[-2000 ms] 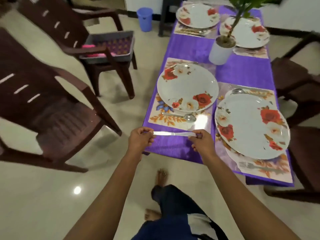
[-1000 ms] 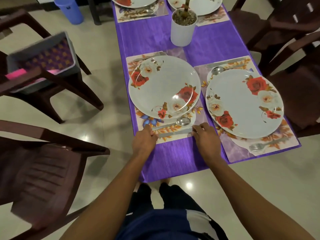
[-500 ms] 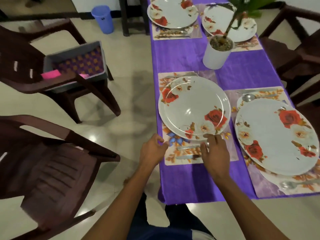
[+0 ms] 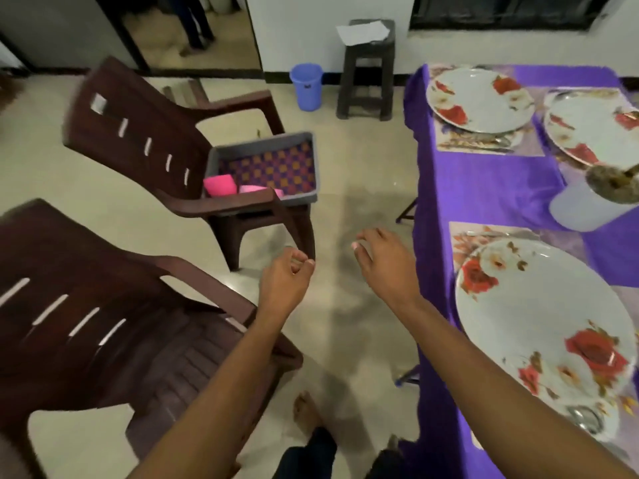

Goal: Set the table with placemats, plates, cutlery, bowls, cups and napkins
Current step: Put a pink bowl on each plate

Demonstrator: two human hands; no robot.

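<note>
The counter (image 4: 484, 188), covered with a purple cloth, already carries much of the setting. Three flowered plates are in view: the near plate (image 4: 539, 323) lies on its placemat (image 4: 463, 236), and two far plates (image 4: 479, 98) lie on their own mats at the back. A spoon (image 4: 584, 418) shows under the near plate's edge, and some cutlery (image 4: 473, 143) lies in front of the far left plate, though it is too blurred to name piece by piece. I see no bowls, no cups and no napkins on the counter, so I judge that this part is left to do.

What seems to come next waits in the grey tray (image 4: 262, 143) on the seat of the brown chair (image 4: 145, 133): two pink cups (image 4: 220, 184), pushed into its left corner. I cannot say if they are cups or small bowls.

Both hands are in the air over the floor, between the counter and the chairs, and hold nothing. The left hand (image 4: 285, 274) has its fingers loosely curled, thumb near the fingertips. The right hand (image 4: 383, 261) has its fingers (image 4: 359, 245) relaxed and a little bent, pointing toward the tray. The pink cups are well apart from both hands, farther away and to the left.
</note>
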